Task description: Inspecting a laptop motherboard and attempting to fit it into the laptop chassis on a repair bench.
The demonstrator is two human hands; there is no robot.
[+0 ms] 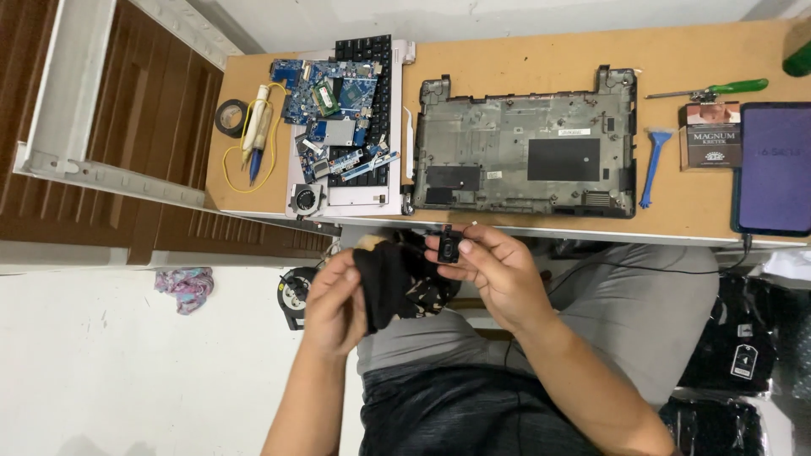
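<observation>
My right hand [490, 274] pinches a small black laptop part [449, 247] between thumb and fingers, just below the table's front edge. My left hand [335, 300] grips a black cloth [395, 283] bunched beside that part, over my lap. On the wooden table [524, 52] above lie an open grey laptop bottom case [524, 152] and, to its left, a blue motherboard [334, 110] resting on a white keyboard frame [384, 201].
A small fan [306, 199], a tape roll [230, 116] and a soldering iron with a yellow cord [256, 133] lie at the table's left. A blue pry tool [652, 165], a green-handled screwdriver [718, 88], a small box [712, 135] and a dark tablet [775, 169] sit right.
</observation>
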